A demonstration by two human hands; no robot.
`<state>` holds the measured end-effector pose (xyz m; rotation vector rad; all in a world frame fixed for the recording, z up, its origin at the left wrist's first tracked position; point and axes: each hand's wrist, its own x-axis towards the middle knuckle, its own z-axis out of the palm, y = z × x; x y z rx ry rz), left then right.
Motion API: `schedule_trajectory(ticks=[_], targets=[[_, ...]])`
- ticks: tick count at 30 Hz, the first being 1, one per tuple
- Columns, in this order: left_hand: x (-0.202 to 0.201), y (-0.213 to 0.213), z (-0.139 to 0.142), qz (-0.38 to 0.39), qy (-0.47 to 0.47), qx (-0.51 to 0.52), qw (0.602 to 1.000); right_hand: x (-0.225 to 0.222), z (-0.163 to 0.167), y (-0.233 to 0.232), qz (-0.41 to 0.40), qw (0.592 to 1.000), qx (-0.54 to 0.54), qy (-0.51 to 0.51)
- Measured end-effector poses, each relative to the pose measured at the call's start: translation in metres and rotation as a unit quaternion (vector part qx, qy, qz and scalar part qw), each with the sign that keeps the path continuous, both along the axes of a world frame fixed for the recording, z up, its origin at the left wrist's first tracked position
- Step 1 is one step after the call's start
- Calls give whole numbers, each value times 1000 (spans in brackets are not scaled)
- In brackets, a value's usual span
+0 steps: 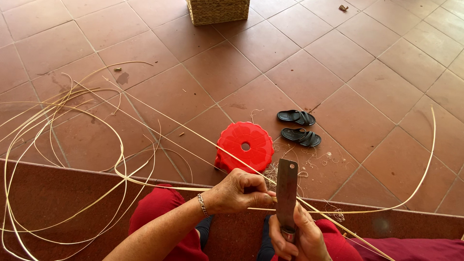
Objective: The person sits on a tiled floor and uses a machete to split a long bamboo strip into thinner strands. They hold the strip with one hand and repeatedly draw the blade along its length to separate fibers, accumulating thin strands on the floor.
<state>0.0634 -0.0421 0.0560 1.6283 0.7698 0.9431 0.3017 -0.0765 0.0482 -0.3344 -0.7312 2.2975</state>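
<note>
A thin bamboo strip [193,189] is pinched between thumb and fingers of the left hand [238,192], which is closed around it just beside a flat steel blade [287,191]; the blade is held upright by its handle in the closed right hand [298,238], its broad face turned toward the camera and a small hole seen near its top end; the strip is pressed against the blade's edge at the point where both hands meet, above red-clothed knees [162,212]; a beaded bracelet [203,205] is worn on the left wrist. Long pale strips [63,159] are looped in loose coils over the terracotta tiled floor [338,53] to the left, while one is curved away in an arc at the right; a red plastic stool [244,146] is seen from above just beyond the hands; a pair of black sandals [298,126] is set near it, among pale shavings [316,162]; the base of a woven basket [218,10] is visible at the top edge.
</note>
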Motion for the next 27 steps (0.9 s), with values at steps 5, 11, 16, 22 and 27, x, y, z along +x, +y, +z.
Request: schedule_trajectory(ticks=[5,11,16,22,27], targets=[[2,-3,3,-4,-10,-10,1000,0,-5,-3,-16,999,-29,-23],[0,-5,7,-10,4,-11,1000,0,-7,-4,-13,999,-19,-24],[-1,-5,1,-9,18,16,1000,-3,-9,-5,-30,999,-22,-38],[12,0,-11,4,-108,-103,989,-7,-2,0,-72,996,-27,-43],[7,1,-12,2,-63,-84,994,-3,3,2,3,999,-53,1]])
